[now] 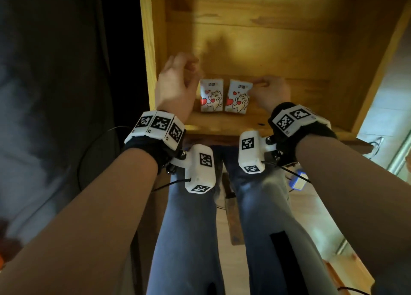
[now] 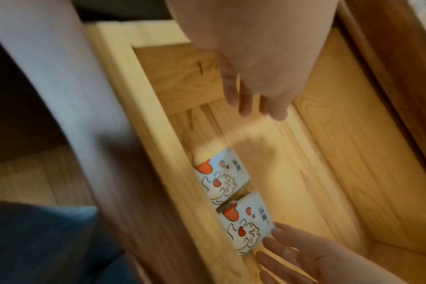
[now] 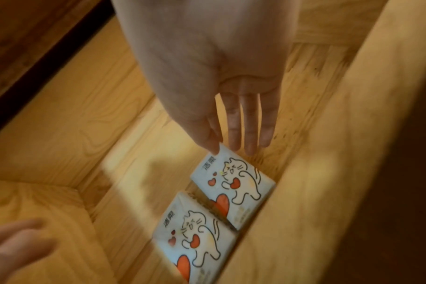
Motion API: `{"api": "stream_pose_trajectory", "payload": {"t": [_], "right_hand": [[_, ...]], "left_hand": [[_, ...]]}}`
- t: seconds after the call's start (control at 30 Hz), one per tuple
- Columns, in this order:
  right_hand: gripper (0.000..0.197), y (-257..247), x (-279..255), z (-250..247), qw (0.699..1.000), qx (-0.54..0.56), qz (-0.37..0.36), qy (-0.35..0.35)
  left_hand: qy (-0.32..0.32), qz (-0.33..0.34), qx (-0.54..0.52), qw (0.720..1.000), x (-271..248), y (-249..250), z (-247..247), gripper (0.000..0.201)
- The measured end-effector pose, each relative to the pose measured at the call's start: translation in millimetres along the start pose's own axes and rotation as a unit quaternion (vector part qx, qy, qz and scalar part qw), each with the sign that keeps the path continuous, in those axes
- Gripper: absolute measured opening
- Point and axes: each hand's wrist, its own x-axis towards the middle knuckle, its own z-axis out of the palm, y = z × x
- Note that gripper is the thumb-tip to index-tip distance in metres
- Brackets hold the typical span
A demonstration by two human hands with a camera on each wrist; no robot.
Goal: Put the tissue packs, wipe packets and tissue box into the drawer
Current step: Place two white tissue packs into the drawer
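Packs: two tissue packs with a cat-and-hearts print, left pack [image 1: 211,95] and right pack [image 1: 238,96], lie flat side by side on the drawer [image 1: 300,57] floor, against its near wall.
Right hand: right hand [image 1: 272,92] reaches in from the right; the thumb tip touches the far right corner of the right pack, while the other fingers [image 3: 249,132] run straight and together beside that corner. Whether the corner is truly pinched or only touched I cannot tell.
Left hand: left hand [image 1: 175,83] hovers just left of the left pack, clear of it, holding nothing, fingers loosely bent; it is blurred.
Step in hand: by my reading, seating the right pack and letting go.
Doing it well: nudge the corner so the pack sits square with its neighbour and stays tight to the near wall, leaving the broad bare floor behind for the box and wipe packets; lift the fingers straight off so the light pack does not drag.
Pose: both forearms come in over the near wall, wrists bent down, right palm facing the floor.
Not seen: wipe packets and tissue box.
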Motion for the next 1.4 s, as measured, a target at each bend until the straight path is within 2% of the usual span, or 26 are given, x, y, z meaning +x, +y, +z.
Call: {"api": "stream_pose_trajectory", "payload": {"t": [0.1, 0.17, 0.23, 0.37, 0.53, 0.67, 0.8, 0.93, 1.03, 1.13, 1.2, 1.3, 1.4], "right_hand": [[0.032, -3, -3, 6, 1.0, -0.001, 0.008, 0.0], [0.033, -6, -5, 12, 1.0, -0.003, 0.01, 0.0], [0.033, -9, -5, 19, 1.0, -0.006, 0.013, -0.006], [0.033, -19, -5, 34, 0.999, -0.003, -0.008, -0.034], [0.038, -39, -7, 54, 0.989, -0.017, -0.048, -0.137], [0.034, -53, -9, 57, 0.98, -0.098, -0.127, -0.113], [0.041, -70, -12, 59, 0.946, -0.159, -0.226, -0.169], [0.045, -76, -10, 69, 0.908, -0.254, -0.222, -0.247], [0.037, -76, -10, 72, 0.895, -0.287, -0.225, -0.255], [0.042, -76, -10, 70, 0.902, -0.268, -0.205, -0.267], [0.045, -75, -12, 66, 0.922, -0.214, -0.187, -0.262], [0.041, -67, -16, 58, 0.95, -0.124, -0.214, -0.188], [0.031, -57, -23, 41, 0.961, -0.081, -0.225, -0.137]], "left_hand": [[0.096, 0.02, 0.038, 0.994, -8, -3, -20, 0.027], [0.151, -0.006, 0.075, 0.986, -12, -10, -26, 0.03], [0.176, -0.05, 0.085, 0.98, -14, -18, -28, 0.033], [0.153, -0.06, 0.013, 0.986, -16, -31, -27, 0.034], [0.126, -0.051, -0.046, 0.99, -14, -49, -26, 0.041], [0.111, -0.055, -0.064, 0.99, -13, -56, -26, 0.042], [0.094, -0.071, -0.101, 0.988, -11, -59, -28, 0.042], [0.095, -0.076, -0.12, 0.985, -12, -58, -28, 0.041], [0.091, -0.081, -0.133, 0.984, -12, -59, -28, 0.04], [0.09, -0.083, -0.137, 0.983, -13, -59, -28, 0.04], [0.088, -0.084, -0.126, 0.985, -13, -57, -28, 0.041], [0.095, -0.098, -0.095, 0.986, -14, -52, -27, 0.043], [0.101, -0.121, -0.076, 0.985, -15, -41, -28, 0.041]]}}
